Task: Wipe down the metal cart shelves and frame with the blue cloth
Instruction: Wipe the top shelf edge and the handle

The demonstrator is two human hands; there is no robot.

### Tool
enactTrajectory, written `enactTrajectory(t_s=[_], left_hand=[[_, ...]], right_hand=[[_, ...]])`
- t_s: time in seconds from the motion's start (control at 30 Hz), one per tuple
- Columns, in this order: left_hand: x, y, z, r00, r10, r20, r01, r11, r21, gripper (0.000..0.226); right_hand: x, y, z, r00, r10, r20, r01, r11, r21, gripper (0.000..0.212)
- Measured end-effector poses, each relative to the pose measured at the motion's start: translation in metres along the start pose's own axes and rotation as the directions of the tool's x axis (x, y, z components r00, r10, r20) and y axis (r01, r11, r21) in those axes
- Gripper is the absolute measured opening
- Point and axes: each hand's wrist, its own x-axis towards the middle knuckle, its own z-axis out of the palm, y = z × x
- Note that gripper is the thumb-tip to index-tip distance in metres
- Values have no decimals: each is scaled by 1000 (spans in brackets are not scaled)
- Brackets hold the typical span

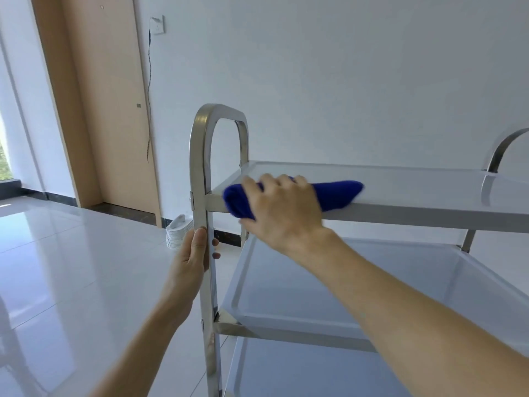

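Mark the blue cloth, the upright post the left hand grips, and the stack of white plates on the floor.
blue cloth (337, 193): head view, on the bare right end.
upright post (200, 173): head view, above the left hand.
stack of white plates (177, 234): head view, on the stack's side.

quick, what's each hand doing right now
Left hand: grips the cart's upright post.
Right hand: holds the blue cloth on the top shelf.
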Motion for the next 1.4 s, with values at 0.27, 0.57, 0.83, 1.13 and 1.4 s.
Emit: enactTrajectory(t_s=[0.27, 0.57, 0.83, 1.13, 1.4], left_hand=[[4, -1, -10, 999, 47, 9, -48, 998, 40, 36], [3, 8, -6, 991, 116, -70, -95, 963, 252, 25], [-10, 101, 57, 747, 664, 43, -610, 657, 444, 18], [46, 141, 153, 850, 315, 422, -526, 548, 651, 34], [79, 124, 123, 869, -107, 483, -437, 293, 851, 53]], right_hand=[[-14, 34, -1, 997, -68, -40, 69, 997, 45, 59], [-140, 206, -23, 943, 319, -92, -327, 941, -86, 57], [-137, 201, -13, 954, 225, -199, -244, 967, -76, 51], [-104, 146, -5, 972, 185, -148, -202, 974, -104, 49], [-103, 159, -10, 990, 126, -58, -131, 987, -88, 56]])
